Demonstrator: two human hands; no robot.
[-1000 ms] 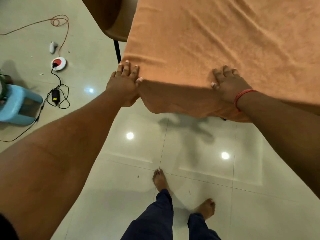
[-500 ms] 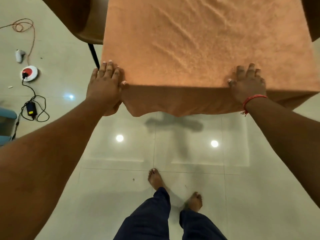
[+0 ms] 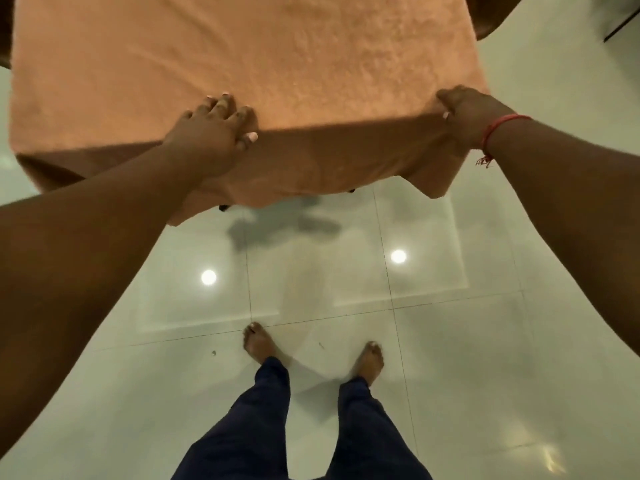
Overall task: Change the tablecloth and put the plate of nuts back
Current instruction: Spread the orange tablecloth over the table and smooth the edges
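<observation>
The fingers point(image 3: 221, 103) of the left hand point(image 3: 207, 140) lie straight and slightly spread, pressed flat on the orange tablecloth point(image 3: 277, 57) right at the near edge of the worktop, thumb tucked down over the fold. The right hand point(image 3: 467, 116) sits at the near right corner; its fingers look curled over the edge, gathering or pinching the cloth there, though most of them are hidden behind the knuckles, so how firmly it holds cannot be told. A red thread bracelet point(image 3: 498, 128) circles that wrist.

The tablecloth covers the whole visible top, with shallow creases running across it and a flap hanging over the near side, its hem uneven and lower toward the left. The plate of nuts is nowhere in view, so it has yet to go back.

The likely trouble: a pull at the right corner while the left palm pins the cloth would drag it askew, leaving one side short and bunching fresh wrinkles. Too strong a tug could slide the cloth off the far edge. A plate set on a creased patch may sit unsteady.

Both arms reach forward and down, nearly straight, the left crossing in from the lower left, the right from the right edge. The person stands barefoot on the glossy tiled floor point(image 3: 450, 358), close to the worktop.
</observation>
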